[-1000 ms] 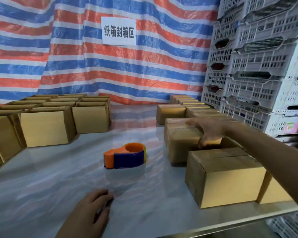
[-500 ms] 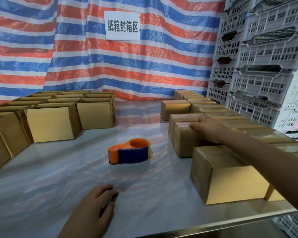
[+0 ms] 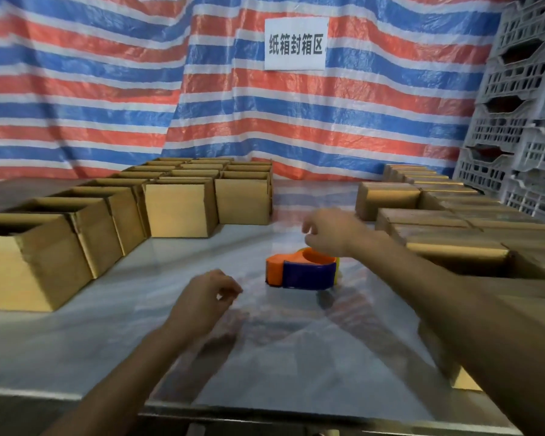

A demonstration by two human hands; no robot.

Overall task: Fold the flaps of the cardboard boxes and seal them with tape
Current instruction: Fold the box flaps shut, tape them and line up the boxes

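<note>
Leaving the closed brown cardboard boxes (image 3: 422, 215) at three o'clock, my right hand (image 3: 328, 234) nears the orange-and-blue plastic tape dispenser (image 3: 299, 273). It and my left hand (image 3: 202, 297) hang loosely curled, empty; next box, I judge.

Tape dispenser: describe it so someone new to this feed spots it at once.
Look at the shiny grey table before the red, white and blue striped tarpaulin. In the lane between the open brown cardboard boxes on the left and the closed ones on the right sits the orange and blue plastic tape dispenser. It alone is rounded and brightly coloured.
</note>
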